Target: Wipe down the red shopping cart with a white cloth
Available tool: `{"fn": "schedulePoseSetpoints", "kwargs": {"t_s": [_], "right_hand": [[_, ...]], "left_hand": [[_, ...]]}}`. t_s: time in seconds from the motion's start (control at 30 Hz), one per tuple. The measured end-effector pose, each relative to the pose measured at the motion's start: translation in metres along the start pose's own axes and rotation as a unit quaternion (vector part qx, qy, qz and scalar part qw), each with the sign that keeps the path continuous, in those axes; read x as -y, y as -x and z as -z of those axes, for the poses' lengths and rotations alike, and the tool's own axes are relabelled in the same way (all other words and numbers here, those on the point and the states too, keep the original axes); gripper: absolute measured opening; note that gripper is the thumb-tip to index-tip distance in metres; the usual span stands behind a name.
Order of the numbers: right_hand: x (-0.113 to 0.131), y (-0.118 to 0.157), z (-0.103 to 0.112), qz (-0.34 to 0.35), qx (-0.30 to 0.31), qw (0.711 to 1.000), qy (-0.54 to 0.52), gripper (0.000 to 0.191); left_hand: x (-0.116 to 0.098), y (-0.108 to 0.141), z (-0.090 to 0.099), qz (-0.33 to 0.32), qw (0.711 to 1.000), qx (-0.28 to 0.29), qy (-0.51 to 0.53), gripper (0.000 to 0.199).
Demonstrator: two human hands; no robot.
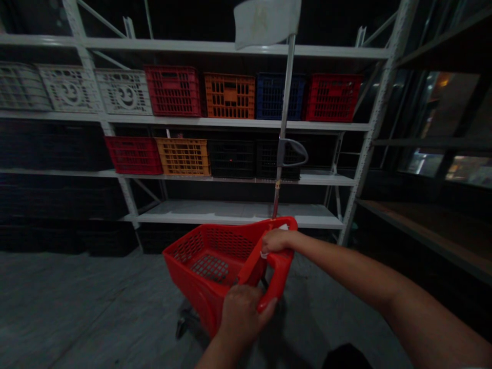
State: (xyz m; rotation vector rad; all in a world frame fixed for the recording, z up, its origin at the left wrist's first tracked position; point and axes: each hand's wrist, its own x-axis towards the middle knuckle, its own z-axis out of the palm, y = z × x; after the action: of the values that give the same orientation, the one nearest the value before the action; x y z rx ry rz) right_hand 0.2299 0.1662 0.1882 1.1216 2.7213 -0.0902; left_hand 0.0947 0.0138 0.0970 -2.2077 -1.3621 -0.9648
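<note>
The L hand (242, 315) is closed around the curved red plastic handle (274, 279) of a red plastic shopping trolley with mesh sides (209, 256), fingers wrapped on the bar, not spread. The R hand (277, 241) rests on the trolley's upper rim, fingers curled over & pressed together, not a clear pinch. A small white tag (263, 254) shows just beside its thumb side. A thin grey metal pole (285, 113) rises from the trolley front, w/ a grey curved loop (295, 152) on it & a white flag (265, 23) at top. The trolley stands on a grey concrete floor (77, 302), in front of a tall white steel shelf rack (230, 48), near its lowest board. A small black caster (180, 328) shows under the trolley. On the rack's upper crate row are white plastic crates (125, 92), a red plastic crate (172, 91), an orange plastic crate (229, 96) & a blue plastic crate (280, 96). The row below has a red plastic crate (133, 155), an orange plastic crate (183, 157) & black plastic crates (232, 159). To the right of the rack is a dark shelf w/ a brown wooden board (423, 236).
</note>
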Motion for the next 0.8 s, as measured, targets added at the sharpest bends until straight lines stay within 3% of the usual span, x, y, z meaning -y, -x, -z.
{"fn": "schedulePoseSetpoints", "kwargs": {"t_s": [0.1,0.23,0.4,0.53,0.63,0.73,0.8], "right_hand": [[0.02,0.014,-0.007,0.052,-0.014,0.998,0.012,0.029],[0.036,0.041,-0.025,0.151,-0.132,0.978,0.054,0.025],[0.03,0.059,-0.058,0.116,-0.32,0.94,-0.017,0.025],[0.0,0.046,-0.089,0.088,-0.475,0.87,-0.1,0.031],[-0.03,0.028,-0.106,0.02,-0.559,0.809,-0.18,0.034],[-0.044,0.01,-0.113,-0.086,-0.626,0.719,-0.288,0.037],[-0.038,-0.002,-0.114,-0.127,-0.621,0.67,-0.386,0.041]], "left_hand": [[0.004,-0.001,-0.001,0.001,1.0,0.01,0.002,0.037],[0.011,-0.004,-0.003,0.002,1.0,0.022,0.014,0.038],[0.023,-0.002,-0.005,-0.025,0.999,-0.002,0.032,0.04],[0.029,0.0,0.0,-0.043,0.998,-0.011,0.037,0.038],[0.033,0.002,0.004,-0.058,0.997,-0.018,0.048,0.036],[0.037,0.003,0.004,-0.062,0.997,-0.02,0.052,0.035],[0.04,0.001,0.001,-0.057,0.997,-0.027,0.051,0.035]]}}
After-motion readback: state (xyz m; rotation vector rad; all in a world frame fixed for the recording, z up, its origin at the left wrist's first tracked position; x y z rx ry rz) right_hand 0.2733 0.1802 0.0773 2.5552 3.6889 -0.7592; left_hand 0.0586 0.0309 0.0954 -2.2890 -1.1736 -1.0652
